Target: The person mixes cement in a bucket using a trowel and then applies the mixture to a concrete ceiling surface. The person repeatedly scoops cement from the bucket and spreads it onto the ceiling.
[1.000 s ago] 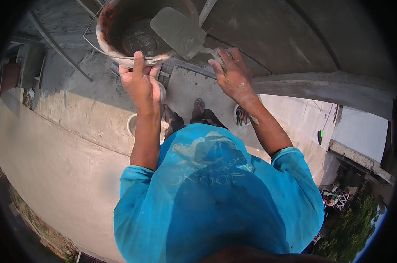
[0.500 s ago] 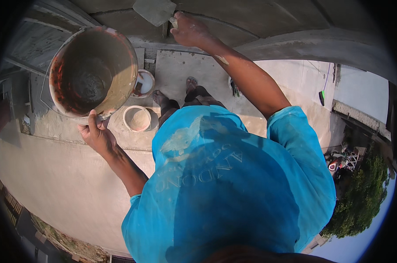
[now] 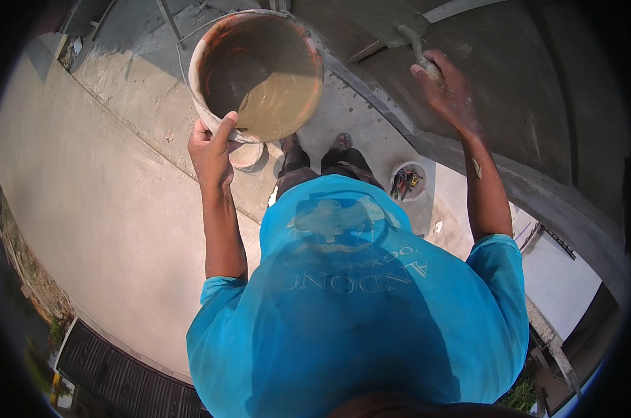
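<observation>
My left hand (image 3: 213,152) grips the near rim of a large, mortar-stained bucket (image 3: 197,87), thumb over the edge and fingers beneath. The bucket is held up and tipped so its inside shows, smeared grey with orange patches. My right hand (image 3: 449,92) is closed round the handle of a plastering trowel (image 3: 414,43). Its grey blade lies at or close to the wet-looking grey wall (image 3: 496,90); whether it touches is hard to tell. Under the raised bucket a smaller pale bucket (image 3: 247,157) shows only in part.
A white bucket (image 3: 424,187) of hand tools stands on the floor right of my feet. The pale floor (image 3: 120,202) stretches to my left. A long ledge (image 3: 392,115) runs along the foot of the wall. At lower left is a dark ribbed roof (image 3: 124,373).
The view has turned. The large bucket and my left hand now sit further right in the picture, as do the trowel and my right hand. The tool bucket has come more into view.
</observation>
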{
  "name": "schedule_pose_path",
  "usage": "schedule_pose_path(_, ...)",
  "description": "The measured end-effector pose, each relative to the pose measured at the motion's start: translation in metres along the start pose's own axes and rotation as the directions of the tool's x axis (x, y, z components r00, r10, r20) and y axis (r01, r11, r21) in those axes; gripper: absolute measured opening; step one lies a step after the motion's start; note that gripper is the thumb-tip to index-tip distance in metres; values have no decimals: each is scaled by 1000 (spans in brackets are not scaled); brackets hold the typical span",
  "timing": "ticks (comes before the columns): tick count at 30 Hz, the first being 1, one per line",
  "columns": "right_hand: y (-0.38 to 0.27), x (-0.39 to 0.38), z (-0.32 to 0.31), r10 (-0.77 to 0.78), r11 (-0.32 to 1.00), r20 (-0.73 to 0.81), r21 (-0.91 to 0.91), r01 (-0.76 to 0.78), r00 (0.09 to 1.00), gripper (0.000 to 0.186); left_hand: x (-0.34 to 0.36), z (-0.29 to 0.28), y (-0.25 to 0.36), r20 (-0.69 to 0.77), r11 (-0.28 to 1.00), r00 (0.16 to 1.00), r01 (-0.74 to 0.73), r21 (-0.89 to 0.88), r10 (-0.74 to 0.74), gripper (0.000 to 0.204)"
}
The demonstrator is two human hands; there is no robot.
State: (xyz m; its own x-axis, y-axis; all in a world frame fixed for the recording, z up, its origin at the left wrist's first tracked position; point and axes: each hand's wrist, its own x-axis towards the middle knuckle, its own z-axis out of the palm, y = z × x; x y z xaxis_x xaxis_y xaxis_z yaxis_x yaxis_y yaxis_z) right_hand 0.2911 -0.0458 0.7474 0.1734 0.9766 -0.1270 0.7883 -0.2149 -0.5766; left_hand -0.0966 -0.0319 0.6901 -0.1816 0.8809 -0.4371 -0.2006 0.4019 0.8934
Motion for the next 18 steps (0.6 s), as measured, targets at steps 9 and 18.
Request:
schedule_pose_path(9,-10,-35,0,89,975,9,-207,-85,996,50,26,-11,-8,136,993,989,-77,88,65,22)
schedule_pose_path(18,25,66,78,328,941,26,-96,-324,944,50,-12,11,-4,118,976,985,-142,167,124,20)
